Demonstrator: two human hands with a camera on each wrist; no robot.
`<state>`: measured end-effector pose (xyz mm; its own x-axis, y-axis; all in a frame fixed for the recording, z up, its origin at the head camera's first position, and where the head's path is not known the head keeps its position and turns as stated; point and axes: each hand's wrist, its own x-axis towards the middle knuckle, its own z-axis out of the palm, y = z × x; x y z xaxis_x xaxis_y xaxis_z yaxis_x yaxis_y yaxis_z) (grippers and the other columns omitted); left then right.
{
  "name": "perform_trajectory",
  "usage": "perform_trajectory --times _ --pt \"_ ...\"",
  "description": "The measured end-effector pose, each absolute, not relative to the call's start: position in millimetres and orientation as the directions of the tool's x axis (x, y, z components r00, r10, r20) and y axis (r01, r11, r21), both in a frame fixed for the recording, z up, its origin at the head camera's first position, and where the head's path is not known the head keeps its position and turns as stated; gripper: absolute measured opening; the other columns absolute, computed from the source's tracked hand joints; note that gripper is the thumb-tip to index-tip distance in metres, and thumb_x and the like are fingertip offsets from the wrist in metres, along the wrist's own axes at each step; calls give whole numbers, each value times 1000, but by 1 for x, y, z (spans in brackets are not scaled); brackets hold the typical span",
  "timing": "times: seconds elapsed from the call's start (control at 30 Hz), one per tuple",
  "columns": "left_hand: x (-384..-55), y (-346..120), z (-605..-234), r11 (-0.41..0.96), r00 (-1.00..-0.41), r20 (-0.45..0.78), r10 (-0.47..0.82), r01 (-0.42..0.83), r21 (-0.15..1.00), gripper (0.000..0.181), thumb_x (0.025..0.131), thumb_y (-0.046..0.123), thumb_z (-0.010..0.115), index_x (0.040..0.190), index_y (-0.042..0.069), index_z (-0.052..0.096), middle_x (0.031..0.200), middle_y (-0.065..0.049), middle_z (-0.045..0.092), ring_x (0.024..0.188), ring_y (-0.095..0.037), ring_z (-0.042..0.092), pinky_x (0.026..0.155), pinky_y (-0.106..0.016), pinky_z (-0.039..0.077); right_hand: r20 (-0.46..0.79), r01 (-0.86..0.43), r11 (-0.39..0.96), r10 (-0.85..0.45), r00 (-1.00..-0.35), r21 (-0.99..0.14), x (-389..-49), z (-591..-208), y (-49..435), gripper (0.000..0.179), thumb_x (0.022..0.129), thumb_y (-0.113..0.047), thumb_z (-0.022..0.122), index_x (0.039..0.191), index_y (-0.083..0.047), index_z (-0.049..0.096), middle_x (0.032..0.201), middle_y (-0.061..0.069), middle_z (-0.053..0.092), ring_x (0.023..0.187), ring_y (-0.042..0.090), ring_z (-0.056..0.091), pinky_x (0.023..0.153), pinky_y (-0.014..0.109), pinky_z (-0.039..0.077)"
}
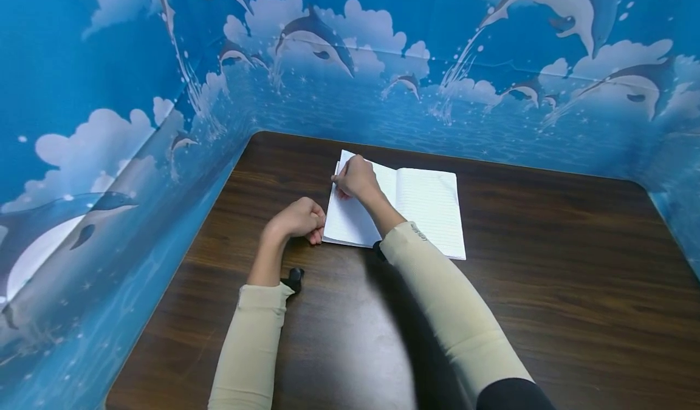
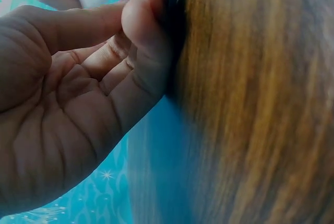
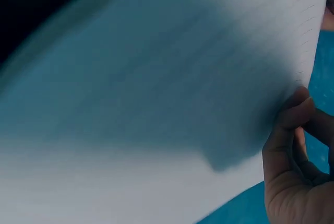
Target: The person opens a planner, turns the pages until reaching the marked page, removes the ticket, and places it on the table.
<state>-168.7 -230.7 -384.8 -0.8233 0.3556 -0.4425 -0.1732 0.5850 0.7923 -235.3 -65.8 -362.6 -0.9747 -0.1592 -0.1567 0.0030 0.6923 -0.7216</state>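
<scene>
An open notebook (image 1: 429, 212) with lined white pages lies on the dark wooden table. My right hand (image 1: 356, 178) reaches across it and pinches the left-hand page near its outer edge. Up close in the right wrist view, thumb and forefinger grip the edge of the lined page (image 3: 156, 104), which is partly in shadow. At the notebook's near left corner is my left hand (image 1: 299, 220), its curled fingers right at the page edge. The left wrist view has its thumb and forefinger (image 2: 141, 20) brought together, their tips partly cut off by the frame.
The brown table (image 1: 569, 264) extends widely to the right of the notebook. A blue curtain (image 1: 350, 112) printed with dolphins and clouds encloses its back and sides. Beige sleeves (image 1: 454, 300) cover both forearms, and a dark wrist device (image 1: 294, 279) sits under the left wrist.
</scene>
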Motion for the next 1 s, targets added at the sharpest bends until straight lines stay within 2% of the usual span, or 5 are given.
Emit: perform_trajectory --times 0.2,0.43,0.57,0.8,1.0 --pt "-166 -224 -386 564 -817 -459 349 -208 799 44 116 19 49 82 -5 65 62 -5 64 52 -10 62 57 -24 57 -181 19 743 -139 -974 -669 -230 -385 -67 29 101 -19 77 76 -7 72 77 13 80 51 8 60 70 30 56" --pt "-165 -221 -384 630 -822 -449 350 -148 763 25 107 7 64 84 -3 68 63 -4 66 55 -11 63 59 -25 55 -208 -49 778 -228 -951 -627 -230 -387 -54 21 98 -17 80 81 -4 77 77 12 81 61 14 68 85 34 59" --pt "-166 -222 -382 653 -827 -459 325 -155 742 24 106 8 65 84 -2 69 64 -4 67 57 -12 64 60 -26 55 -179 -113 825 -250 -952 -553 -231 -384 -33 14 93 -14 86 95 -3 78 95 14 81 79 21 69 86 38 59" --pt "-169 -224 -381 677 -830 -461 313 -146 722 25 107 8 65 84 0 69 65 -5 68 58 -13 65 63 -26 56 -114 -119 907 -179 -977 -403 -236 -386 26 36 93 -15 87 124 -1 74 129 16 75 112 36 73 95 49 60" --pt "-168 -227 -382 678 -825 -469 315 -150 719 28 107 7 63 81 -1 69 64 -4 66 57 -13 64 62 -26 56 -119 -100 916 -157 -980 -388 -234 -387 71 41 96 -17 84 130 3 73 134 21 73 120 38 71 100 51 58"
